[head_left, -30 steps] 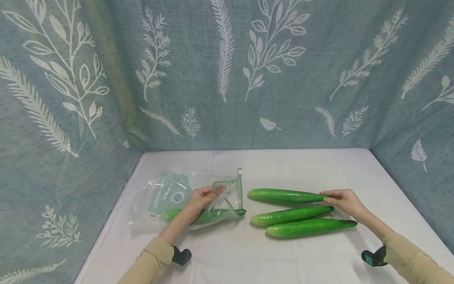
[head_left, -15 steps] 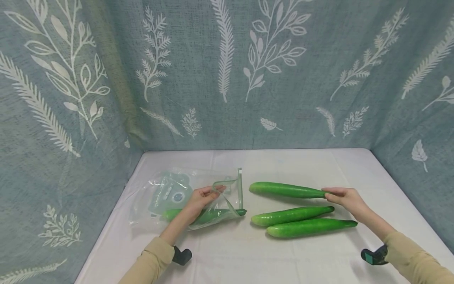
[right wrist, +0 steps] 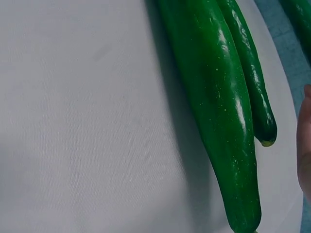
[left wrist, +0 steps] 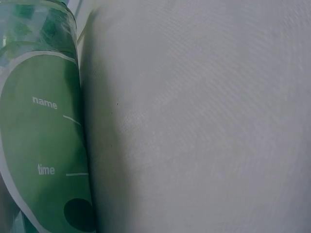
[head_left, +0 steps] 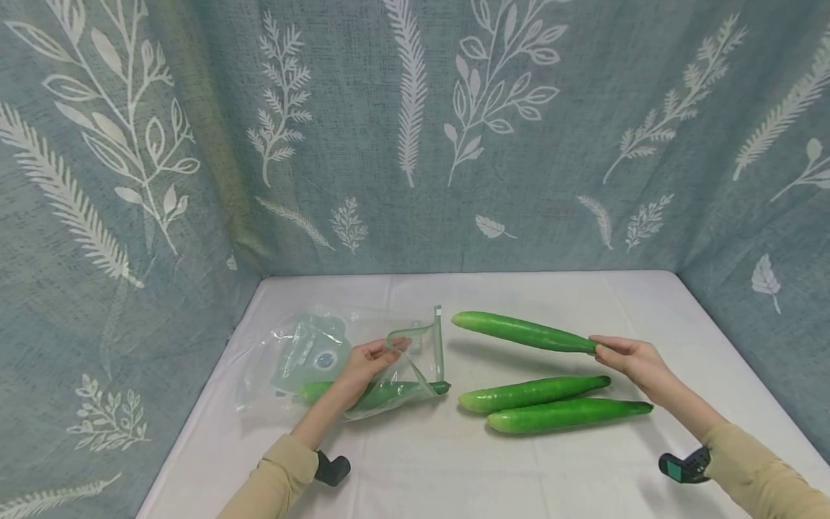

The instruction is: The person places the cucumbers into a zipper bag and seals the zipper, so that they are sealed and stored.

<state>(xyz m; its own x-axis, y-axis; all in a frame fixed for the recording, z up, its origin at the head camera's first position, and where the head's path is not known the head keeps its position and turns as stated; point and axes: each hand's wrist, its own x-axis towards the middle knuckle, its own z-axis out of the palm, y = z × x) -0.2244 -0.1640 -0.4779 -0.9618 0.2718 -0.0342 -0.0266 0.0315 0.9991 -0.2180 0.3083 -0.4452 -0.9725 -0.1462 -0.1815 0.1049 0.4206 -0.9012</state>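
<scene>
In the head view my right hand point(head_left: 637, 362) pinches the narrow end of a long green cucumber point(head_left: 519, 331), whose pale end points left, raised over its shadow. My left hand point(head_left: 368, 366) pinches the green-edged mouth of a clear zip bag point(head_left: 266, 367) and keeps it spread. One cucumber point(head_left: 395, 393) lies in the bag, its dark tip poking out at the mouth. The left wrist view shows the bag's green printed label point(left wrist: 43, 131) with "name" and "time". At the right wrist view's edge, part of my hand point(right wrist: 304, 145) shows beside the raised cucumber point(right wrist: 299, 22).
Two more cucumbers, a rear one point(head_left: 534, 394) and a front one point(head_left: 570, 416), lie side by side on the white tabletop point(head_left: 467, 476), in front of the raised one. Blue-green leaf-patterned curtains point(head_left: 363, 144) enclose the table at the back and sides.
My right hand has raised the cucumber off the table, and its pale end has swung up and toward the back. The left hand and the bag have stayed almost still.
</scene>
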